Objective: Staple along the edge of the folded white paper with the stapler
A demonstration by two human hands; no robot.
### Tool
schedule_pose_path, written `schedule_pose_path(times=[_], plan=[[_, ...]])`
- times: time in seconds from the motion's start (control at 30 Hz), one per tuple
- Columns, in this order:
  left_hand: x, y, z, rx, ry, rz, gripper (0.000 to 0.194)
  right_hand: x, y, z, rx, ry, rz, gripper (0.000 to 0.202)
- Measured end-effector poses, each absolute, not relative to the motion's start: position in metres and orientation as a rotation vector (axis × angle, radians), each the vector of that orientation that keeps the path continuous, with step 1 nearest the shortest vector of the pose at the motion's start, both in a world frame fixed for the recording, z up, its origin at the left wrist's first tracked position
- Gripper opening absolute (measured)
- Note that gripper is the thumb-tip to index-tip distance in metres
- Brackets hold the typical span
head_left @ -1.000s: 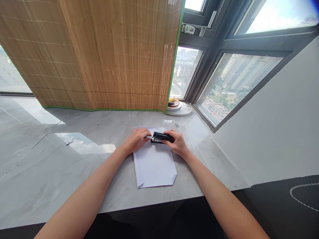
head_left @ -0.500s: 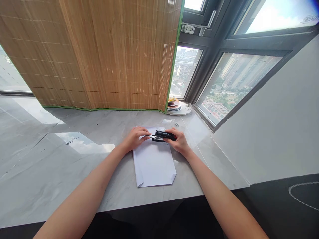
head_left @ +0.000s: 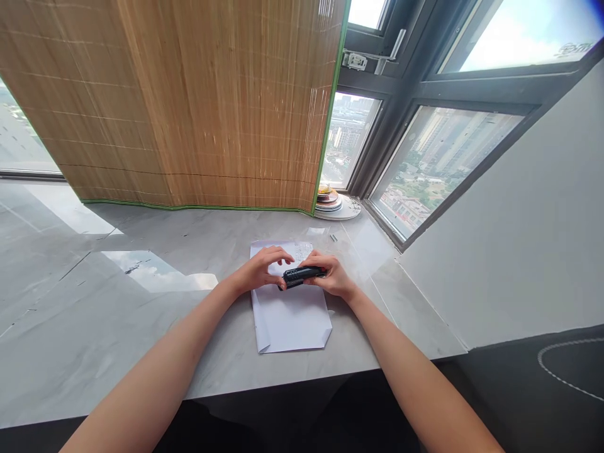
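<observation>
My right hand (head_left: 331, 274) is closed round the rear of a black stapler (head_left: 302, 275), which is held above a folded white paper (head_left: 293, 324). The stapler's front end points left. Thumb and fingers of my left hand (head_left: 262, 269) are spread apart around that front end, with the thumb against or very close to its lower tip. Whether the thumb presses on it I cannot tell. The paper lies flat on the marbled grey ledge, its lower corners folded, with some printing showing near the top. Just beyond it lie small staple strips (head_left: 333, 238).
A small clear plastic piece (head_left: 317, 231) lies behind the paper. Stacked plates (head_left: 337, 207) stand in the window corner. A bamboo blind (head_left: 189, 113) hangs down to the back of the ledge (head_left: 141, 333). A white wall (head_left: 519, 239) rises on the right.
The stapler has moved nearer to me and tilted, and its top now looks closed down over the base. My left fingers have spread from a pinch at its front, where a metal part stuck out.
</observation>
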State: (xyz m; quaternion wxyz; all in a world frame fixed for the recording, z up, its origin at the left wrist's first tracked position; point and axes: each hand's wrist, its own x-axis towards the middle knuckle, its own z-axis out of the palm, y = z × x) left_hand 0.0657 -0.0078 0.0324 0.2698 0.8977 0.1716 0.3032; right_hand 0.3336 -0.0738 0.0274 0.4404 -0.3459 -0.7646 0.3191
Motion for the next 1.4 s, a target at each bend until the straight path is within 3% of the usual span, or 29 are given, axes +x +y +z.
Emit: schedule_pose_path(times=[0.37, 0.5, 0.6, 0.73, 1.07, 1.4], plan=[[0.069, -0.008, 0.033, 2.480, 0.544, 0.772, 0.048, 0.331, -0.074, 0.026, -0.934, -1.884, 0.722, 0.028], [0.064, 0.004, 0.024, 2.555, 0.990, 0.834, 0.038, 0.337, -0.065, 0.023, -1.099, -1.659, 0.610, 0.034], [0.059, 0.012, 0.013, 2.560, 1.430, 0.651, 0.040, 0.349, -0.056, 0.018, -1.298, -1.444, 0.420, 0.036], [0.054, 0.017, 0.007, 2.549, 1.568, 0.483, 0.030, 0.365, -0.048, 0.011, -1.465, -1.299, 0.284, 0.039], [0.030, 0.033, 0.016, 2.088, 1.473, 0.901, 0.015, 0.375, -0.045, 0.007, -1.449, -1.413, 0.473, 0.038], [0.030, 0.034, 0.014, 2.018, 1.503, 0.979, 0.012, 0.377, -0.054, 0.014, -1.257, -1.641, 0.728, 0.037]])
